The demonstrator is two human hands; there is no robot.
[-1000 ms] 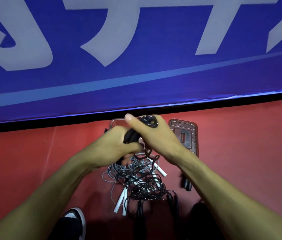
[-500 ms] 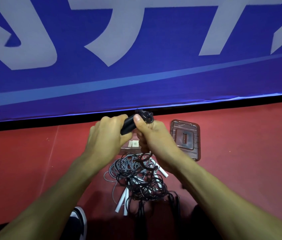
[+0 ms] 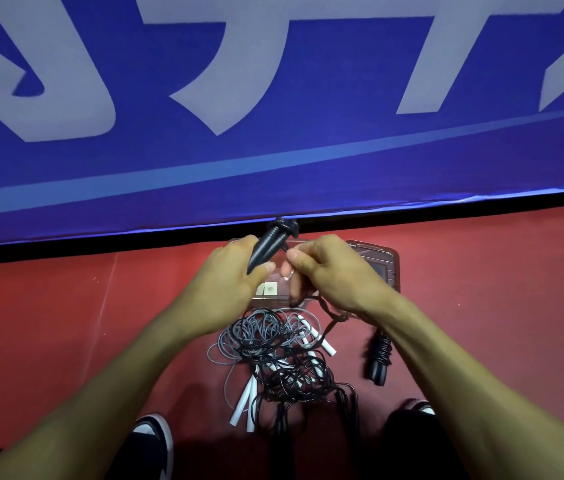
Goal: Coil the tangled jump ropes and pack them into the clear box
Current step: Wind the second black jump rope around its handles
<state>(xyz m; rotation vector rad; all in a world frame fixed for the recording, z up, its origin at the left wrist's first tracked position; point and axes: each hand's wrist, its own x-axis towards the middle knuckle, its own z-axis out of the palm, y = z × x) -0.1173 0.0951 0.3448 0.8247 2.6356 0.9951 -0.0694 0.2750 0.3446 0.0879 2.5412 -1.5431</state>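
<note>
Left hand (image 3: pixel 230 287) grips paired black handles (image 3: pixel 268 244) while right hand (image 3: pixel 329 271) pinches the cord, best wound tight above the tangled ropes (image 3: pixel 280 358).

Black handles (image 3: pixel 268 245) in left hand (image 3: pixel 235 282)

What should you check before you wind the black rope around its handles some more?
1. Left hand grips the black handles: ok.
2. Right hand pinches the black cord: ok.
3. Cord free of the tangled pile: not ok, it trails down into it.
4. Clear box open and within reach: cannot tell, the hands cover most of it.
5. Lid out of the way: ok, it lies right of the box.
6. Coiled black rope lies apart from the pile: ok.
</note>
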